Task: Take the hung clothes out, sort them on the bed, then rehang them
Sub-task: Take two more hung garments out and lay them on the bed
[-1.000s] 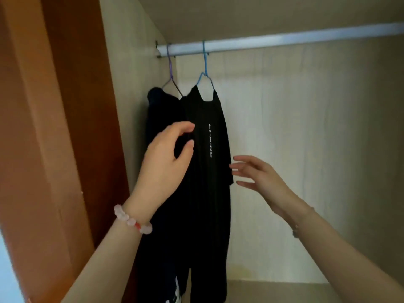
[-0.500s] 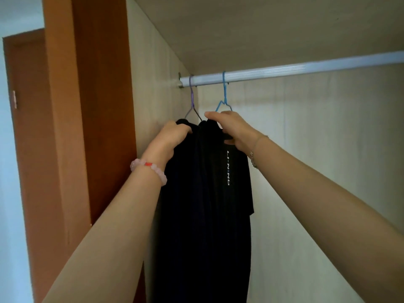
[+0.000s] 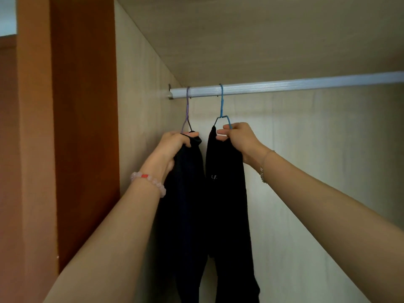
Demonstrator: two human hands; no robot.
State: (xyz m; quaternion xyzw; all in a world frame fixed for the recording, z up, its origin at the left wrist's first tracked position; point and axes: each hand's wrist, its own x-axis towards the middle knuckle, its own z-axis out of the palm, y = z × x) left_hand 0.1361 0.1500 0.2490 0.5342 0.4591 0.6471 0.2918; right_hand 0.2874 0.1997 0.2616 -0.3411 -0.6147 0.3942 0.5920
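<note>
Two dark garments hang from a silver rail (image 3: pixel 284 84) inside a wardrobe. The left garment (image 3: pixel 185 204) is on a purple hanger (image 3: pixel 187 110) close to the side wall. The right garment (image 3: pixel 227 204), black with small white lettering, is on a blue hanger (image 3: pixel 222 106). My left hand (image 3: pixel 172 147) grips the top of the left garment at the hanger's shoulders. My right hand (image 3: pixel 239 138) grips the top of the right garment and the blue hanger's wire. Both hooks still sit over the rail. A narrow gap separates the two garments.
The wardrobe's pale side wall (image 3: pixel 140 106) is just left of the purple hanger. An orange-brown door panel (image 3: pixel 83 127) stands further left. The rail runs bare to the right, with the pale back wall (image 3: pixel 328 149) behind it.
Both hands rose from the middle of the garments to their tops and closed on them at the hangers. The two garments have since been drawn slightly apart.
</note>
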